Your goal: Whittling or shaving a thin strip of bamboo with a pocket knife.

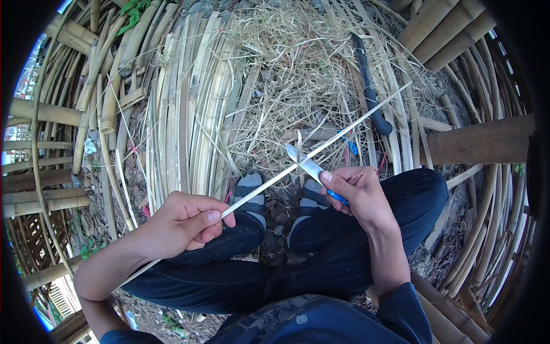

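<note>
My left hand (192, 225) is closed round a long thin bamboo strip (361, 118), the thumb pressed along it. The strip slants up to the far right, and its near end passes back under my left forearm. In my right hand (356, 192) is a knife (312, 169) with a blue handle and a short, broad metal blade. That blade crosses the strip in front of my feet and touches it. A thin curled shaving (299, 144) stands up at the blade. Part of the handle is hidden by my fingers.
Tangled bamboo shavings (286, 69) cover the ground ahead. Split bamboo slats (197, 97) lie side by side to the left. A dark curved sheath-like object (365, 80) rests at the far right. Thick bamboo poles (481, 142) stick in from the right; more bamboo (46, 112) stands left.
</note>
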The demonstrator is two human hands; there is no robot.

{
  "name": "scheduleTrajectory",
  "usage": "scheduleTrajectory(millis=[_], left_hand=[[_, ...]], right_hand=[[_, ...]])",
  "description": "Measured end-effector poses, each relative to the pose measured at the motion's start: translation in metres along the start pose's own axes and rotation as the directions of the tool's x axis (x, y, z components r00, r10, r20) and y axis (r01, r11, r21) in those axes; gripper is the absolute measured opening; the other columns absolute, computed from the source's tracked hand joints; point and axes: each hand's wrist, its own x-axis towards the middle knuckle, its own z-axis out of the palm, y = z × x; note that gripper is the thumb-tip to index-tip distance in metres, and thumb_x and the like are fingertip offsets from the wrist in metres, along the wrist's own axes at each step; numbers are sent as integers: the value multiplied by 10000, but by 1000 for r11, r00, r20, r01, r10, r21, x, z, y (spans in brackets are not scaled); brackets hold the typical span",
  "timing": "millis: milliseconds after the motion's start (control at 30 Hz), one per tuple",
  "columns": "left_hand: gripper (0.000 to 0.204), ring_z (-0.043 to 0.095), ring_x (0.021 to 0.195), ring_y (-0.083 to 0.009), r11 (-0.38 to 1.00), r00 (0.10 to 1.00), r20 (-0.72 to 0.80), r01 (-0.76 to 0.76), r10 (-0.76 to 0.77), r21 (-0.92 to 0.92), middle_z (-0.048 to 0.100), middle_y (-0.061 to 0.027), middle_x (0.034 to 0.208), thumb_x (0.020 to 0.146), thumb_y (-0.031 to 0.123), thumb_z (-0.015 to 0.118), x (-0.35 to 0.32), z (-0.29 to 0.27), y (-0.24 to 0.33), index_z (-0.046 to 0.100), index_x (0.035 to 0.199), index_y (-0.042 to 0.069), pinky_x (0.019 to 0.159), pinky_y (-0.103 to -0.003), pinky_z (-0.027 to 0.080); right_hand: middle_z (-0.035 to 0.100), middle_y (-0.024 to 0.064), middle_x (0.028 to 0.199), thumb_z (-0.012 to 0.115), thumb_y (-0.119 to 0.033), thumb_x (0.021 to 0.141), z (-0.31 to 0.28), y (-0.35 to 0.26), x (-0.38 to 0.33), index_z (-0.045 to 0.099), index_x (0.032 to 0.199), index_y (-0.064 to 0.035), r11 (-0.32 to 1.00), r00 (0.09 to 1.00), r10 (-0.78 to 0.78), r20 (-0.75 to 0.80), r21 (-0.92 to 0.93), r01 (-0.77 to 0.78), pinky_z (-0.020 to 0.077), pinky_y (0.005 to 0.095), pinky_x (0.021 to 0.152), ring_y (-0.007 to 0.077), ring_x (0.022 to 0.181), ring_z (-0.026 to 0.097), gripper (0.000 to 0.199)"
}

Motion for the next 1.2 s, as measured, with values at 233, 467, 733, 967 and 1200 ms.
scheduleTrajectory(millis=[233, 467, 733, 967, 1200], left_hand=[[217, 392, 551, -60, 999, 997, -76, 34, -32, 17, 477, -15, 647, 987, 79, 434, -24, -2, 2, 607, 1017, -50, 456, -199, 290], [214, 395, 526, -71, 999, 966, -255, -36, 28, -26, 477, -25, 607, 975, 72, 459, -77, -27, -10, 626, 952, -61, 431, -212, 290], [223, 404, 541, -35, 993, 973, -198, -122, 119, 0, 532, -25, 724, 995, 83, 417, -39, 12, -26, 566, 1123, -24, 480, -186, 344], [198, 473, 592, -39, 945, 948, -148, -246, 280, 214, 554, 2, 704, 963, 64, 447, -22, 43, -32, 626, 968, -21, 534, -209, 408], [228, 373, 581, -68, 984, 988, -60, -145, 139, -104, 551, -66, 763, 999, 94, 401, -12, 42, -24, 579, 1026, -45, 549, -215, 361]], right_hand=[[481, -16, 508, 621, -240, 911, -3, -3, 1, 645, 763, 7, 999, 999, -34, 13, 2, 34, 263, 200, 392, 36, 432, 393, 289], [455, -17, 514, 513, -293, 966, -55, -2, 17, 547, 784, -44, 981, 935, -108, -338, 118, 156, 235, 192, 345, 44, 385, 362, 311], [481, 93, 536, 481, -287, 978, 60, 19, -12, 499, 796, -1, 836, 888, -460, 27, -325, 443, 387, 332, 474, 145, 483, 486, 340], [524, 145, 504, 582, -247, 903, 108, 36, -31, 474, 757, 17, 510, 665, -689, 289, -458, 728, 425, 405, 394, 305, 417, 552, 321], [537, 138, 520, 553, -220, 924, 96, 31, -24, 492, 775, 24, 483, 688, -674, 269, -545, 685, 428, 398, 403, 305, 439, 567, 293]])
